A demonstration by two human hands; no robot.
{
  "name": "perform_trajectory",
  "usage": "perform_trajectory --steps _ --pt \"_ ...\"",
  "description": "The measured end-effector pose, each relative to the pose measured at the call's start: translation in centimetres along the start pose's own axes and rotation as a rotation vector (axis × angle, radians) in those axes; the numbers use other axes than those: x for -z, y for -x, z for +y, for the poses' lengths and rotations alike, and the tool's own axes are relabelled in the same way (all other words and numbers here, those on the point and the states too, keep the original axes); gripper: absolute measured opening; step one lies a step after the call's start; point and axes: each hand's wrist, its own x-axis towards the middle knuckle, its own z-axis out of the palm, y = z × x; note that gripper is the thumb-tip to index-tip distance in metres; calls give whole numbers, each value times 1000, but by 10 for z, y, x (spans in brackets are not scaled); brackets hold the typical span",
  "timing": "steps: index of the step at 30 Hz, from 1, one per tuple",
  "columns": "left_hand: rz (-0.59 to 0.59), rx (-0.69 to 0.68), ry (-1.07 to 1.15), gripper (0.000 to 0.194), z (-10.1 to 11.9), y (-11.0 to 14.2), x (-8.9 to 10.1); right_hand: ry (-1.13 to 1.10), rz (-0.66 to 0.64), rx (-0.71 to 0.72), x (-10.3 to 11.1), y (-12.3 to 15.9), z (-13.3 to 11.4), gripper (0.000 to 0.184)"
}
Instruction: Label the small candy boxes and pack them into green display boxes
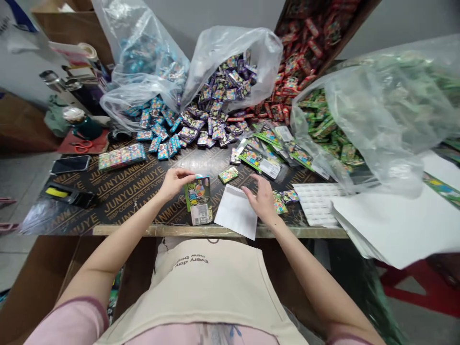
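My left hand (175, 181) is closed on the top edge of a green printed packet (198, 200) that stands near the table's front edge. My right hand (263, 197) rests with fingers spread on the table, touching the far corner of a white sheet of paper (235, 212). A few small candy packets (283, 199) lie just right of that hand. One loose small packet (228, 175) lies a little beyond, between the two hands.
Clear plastic bags spill blue (158, 129), purple (219, 110) and green (323, 129) candy packets across the back; red ones (298, 62) fill a box. Flat green display packs (266, 153) lie mid-table. White sheets (391, 215) are stacked right, a phone (70, 164) left.
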Motion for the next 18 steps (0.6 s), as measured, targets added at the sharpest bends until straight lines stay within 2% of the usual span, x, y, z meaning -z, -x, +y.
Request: perform_trajectory --steps 2,4,6,8,11,13,18 --pt "-40 -20 -2 29 8 1 1 -313 -2 -5 -7 -22 -39 42" --pt "-59 -52 -21 26 13 5 0 -596 -127 -38 -16 -40 -75 43" --pt "-54 -84 -45 24 15 9 0 -784 -258 -95 -25 -51 -100 44" --pt "-38 -105 -60 23 15 12 1 -877 -311 -153 -30 -54 -112 43" --pt "-58 -98 -43 22 16 14 2 -906 -313 -178 -30 -52 -116 39" --pt "-73 -106 -43 22 17 14 1 -831 -284 -145 -25 -47 -114 35" --pt "-49 -330 -200 16 28 23 -6 -480 -103 156 -18 -27 -101 20"
